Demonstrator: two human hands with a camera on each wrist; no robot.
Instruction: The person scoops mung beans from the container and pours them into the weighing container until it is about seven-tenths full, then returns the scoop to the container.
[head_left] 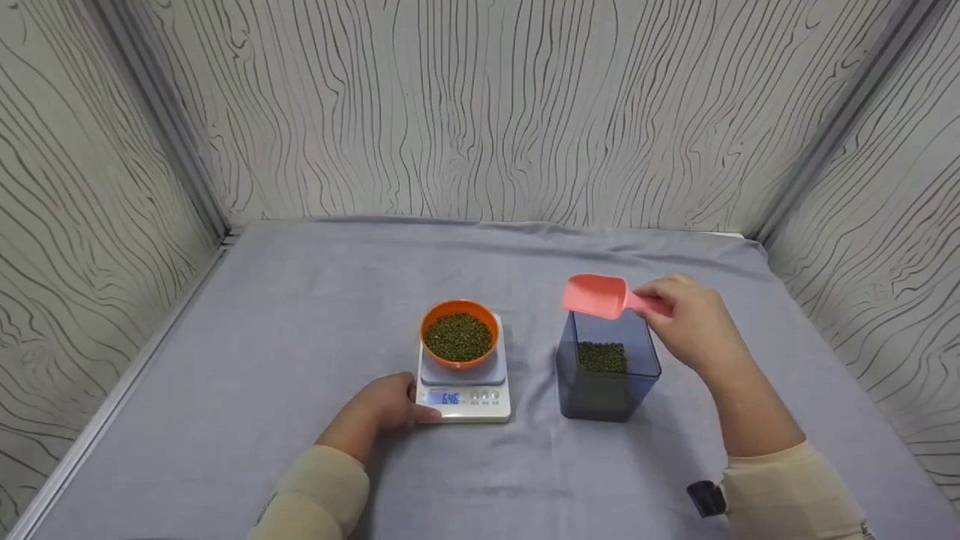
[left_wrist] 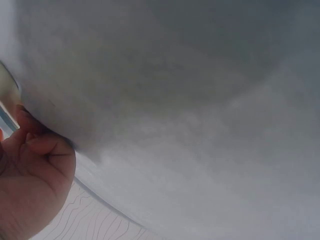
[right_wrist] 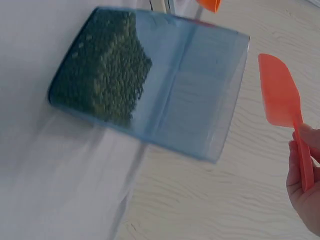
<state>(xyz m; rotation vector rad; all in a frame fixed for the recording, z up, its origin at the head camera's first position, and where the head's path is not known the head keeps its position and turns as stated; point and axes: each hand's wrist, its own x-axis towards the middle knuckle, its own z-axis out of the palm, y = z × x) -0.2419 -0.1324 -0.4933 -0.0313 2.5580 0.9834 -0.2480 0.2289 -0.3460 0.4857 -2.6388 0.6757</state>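
Observation:
At the middle of the table a white kitchen scale bears an orange bowl of small green beans. Its display is lit, with digits that look like 646. My left hand holds the scale's front left corner, thumb along the front edge. My right hand grips a pink scoop by its handle. No beans show in the scoop's bowl, which is over the rim of a translucent blue-grey container. More green beans lie in the bottom of that upright container.
A grey cloth with some wrinkles covers the table. Wood-grain patterned panels rise behind and at both sides, with metal posts in the corners. The container stands to the right of the scale, with a gap of cloth between them.

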